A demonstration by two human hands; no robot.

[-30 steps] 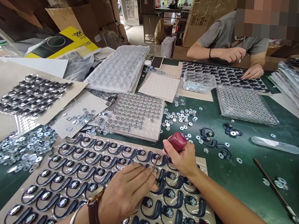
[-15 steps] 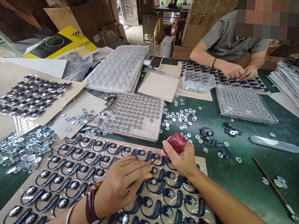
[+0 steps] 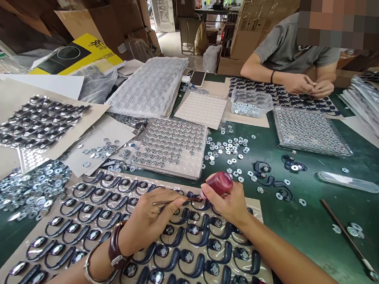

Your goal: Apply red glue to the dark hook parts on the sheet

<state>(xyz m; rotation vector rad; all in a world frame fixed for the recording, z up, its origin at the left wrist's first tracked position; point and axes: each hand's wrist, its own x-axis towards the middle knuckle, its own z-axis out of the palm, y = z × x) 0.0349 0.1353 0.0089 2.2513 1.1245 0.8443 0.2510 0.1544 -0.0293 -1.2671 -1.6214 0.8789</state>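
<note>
Right, my left hand (image 3: 147,219) is closed, thumb and fingers pinching a slim tool (image 3: 169,201) that lies almost flat, its tip out toward the small red bottle (image 3: 220,183). My right hand (image 3: 233,206) is wrapped round that bottle, which leans with its narrow end down and toward my left. The two tips come very near each other over the upper rows of dark hooked pieces (image 3: 194,216); whether they touch, I can't tell from here.

Those pieces sit in slanting rows on the big beige sheet (image 3: 256,207), right below my hands. Each has a round, shiny-centred end and a curved arm, so there isn't much spare room around a single round end. Good control here, I'd say, comes from a light grip and small finger movements, with the wrist low but clear of the neighbouring pieces. A gentle hold on the bottle makes sense too: a hard squeeze could let out more than I want, if it's open. And the tool wants a shallow angle, so the tip doesn't scratch a shiny centre.

Just beyond the sheet, loose metal washers (image 3: 233,146) are scattered on the green table (image 3: 300,238); my right sleeve-less forearm passes well apart from them.
</note>
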